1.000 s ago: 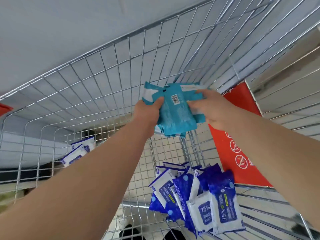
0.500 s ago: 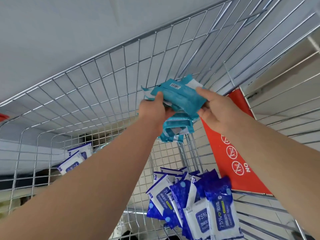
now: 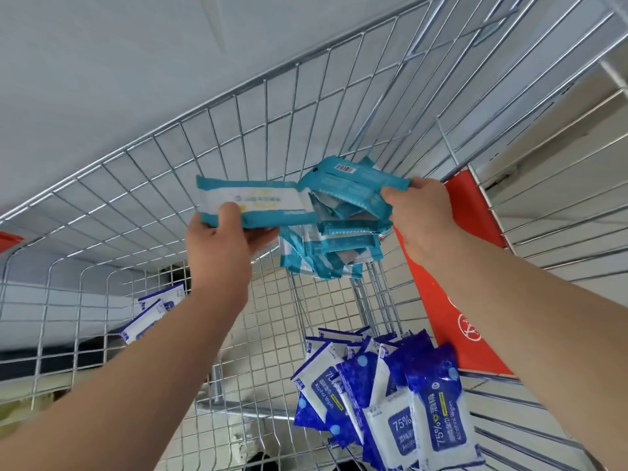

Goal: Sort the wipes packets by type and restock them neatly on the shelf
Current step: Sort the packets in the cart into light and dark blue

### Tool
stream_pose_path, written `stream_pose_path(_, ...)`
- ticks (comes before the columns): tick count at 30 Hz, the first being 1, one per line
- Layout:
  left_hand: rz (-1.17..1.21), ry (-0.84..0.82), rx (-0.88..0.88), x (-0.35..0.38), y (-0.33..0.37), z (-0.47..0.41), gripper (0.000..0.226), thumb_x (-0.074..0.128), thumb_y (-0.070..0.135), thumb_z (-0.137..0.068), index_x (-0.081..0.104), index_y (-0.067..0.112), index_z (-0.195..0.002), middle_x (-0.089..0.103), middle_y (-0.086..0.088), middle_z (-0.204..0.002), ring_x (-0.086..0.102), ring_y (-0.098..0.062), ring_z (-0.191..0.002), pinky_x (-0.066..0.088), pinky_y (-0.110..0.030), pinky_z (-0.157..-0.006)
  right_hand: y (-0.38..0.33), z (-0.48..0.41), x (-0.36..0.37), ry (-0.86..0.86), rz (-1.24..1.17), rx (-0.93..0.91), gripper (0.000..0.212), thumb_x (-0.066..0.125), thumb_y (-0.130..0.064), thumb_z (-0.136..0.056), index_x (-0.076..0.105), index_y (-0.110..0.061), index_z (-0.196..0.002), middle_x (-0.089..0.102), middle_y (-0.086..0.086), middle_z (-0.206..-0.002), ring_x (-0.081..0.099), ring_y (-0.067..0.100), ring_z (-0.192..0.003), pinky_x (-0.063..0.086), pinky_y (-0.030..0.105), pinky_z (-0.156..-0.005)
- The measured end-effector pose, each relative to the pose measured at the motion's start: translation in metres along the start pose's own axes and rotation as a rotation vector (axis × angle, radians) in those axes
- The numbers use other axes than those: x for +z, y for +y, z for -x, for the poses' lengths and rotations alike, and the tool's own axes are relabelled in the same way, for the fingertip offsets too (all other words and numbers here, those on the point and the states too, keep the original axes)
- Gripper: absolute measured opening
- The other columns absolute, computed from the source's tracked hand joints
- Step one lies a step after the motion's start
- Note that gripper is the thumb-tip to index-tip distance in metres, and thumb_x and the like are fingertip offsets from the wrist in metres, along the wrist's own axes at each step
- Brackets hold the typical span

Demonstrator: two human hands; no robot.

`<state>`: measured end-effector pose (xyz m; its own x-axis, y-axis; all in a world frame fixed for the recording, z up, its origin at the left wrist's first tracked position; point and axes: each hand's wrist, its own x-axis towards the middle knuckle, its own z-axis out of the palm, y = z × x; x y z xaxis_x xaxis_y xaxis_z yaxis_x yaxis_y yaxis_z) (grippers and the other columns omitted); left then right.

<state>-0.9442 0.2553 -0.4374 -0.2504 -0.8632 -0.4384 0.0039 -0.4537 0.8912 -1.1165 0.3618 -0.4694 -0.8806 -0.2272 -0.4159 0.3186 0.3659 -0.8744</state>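
Clamps 1 teal packet in left hand fingers and the teal bundle in right hand fingers, likely for sorting.

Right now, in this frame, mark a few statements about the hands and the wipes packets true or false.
1. The left hand holds a teal packet with its white label showing. True.
2. The right hand is empty. False: it grips a bunch of teal packets.
3. Dark blue alcohol wipes packets lie in the wire cart. True.
4. The teal packets rest on the blue ones. False: they are held up, apart from them.
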Motion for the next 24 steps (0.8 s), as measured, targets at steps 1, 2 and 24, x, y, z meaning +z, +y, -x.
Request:
stream_pose_path(1,0.048,0.019,0.01,-0.001,0.003,-0.001,0.011,0.041,0.009,-0.096,0.051,0.008,-0.094,0.071,-0.012,-0.095,0.074,-0.023,-0.078,0.06,-0.033,-0.07,0.001,0.0,-0.001,0.01,0.07,-0.063,0.024,0.065,-0.004,-0.077,0.057,-0.008,-0.099,0.063,0.01,-0.098,0.065,0.026,-0.091,0.057,0.041,-0.079)
stream_pose_path(2,0.095,0.025,0.009,0.001,0.006,-0.002,0.01,0.041,0.008,-0.096,0.051,0.008,-0.094,0.071,-0.012,-0.093,0.074,-0.023,-0.078,0.06,-0.033,-0.07,0.002,0.0,-0.003,0.004,0.14,-0.11,0.036,0.064,-0.005,-0.078,0.05,-0.009,-0.111,0.059,0.009,-0.105,0.062,0.023,-0.093,0.055,0.038,-0.079)
stream_pose_path(24,-0.87,-0.274,0.227,-0.004,-0.022,-0.023,0.02,0.058,0.038,-0.091,0.059,0.02,-0.084,0.067,0.001,-0.084,0.068,-0.021,-0.077,0.058,-0.04,-0.069,-0.001,0.048,0.006,-0.283,0.723,-0.674,0.033,0.058,-0.011,-0.09,0.06,-0.012,-0.123,0.056,0.002,-0.13,0.048,0.016,-0.122,0.027,0.014,-0.098)
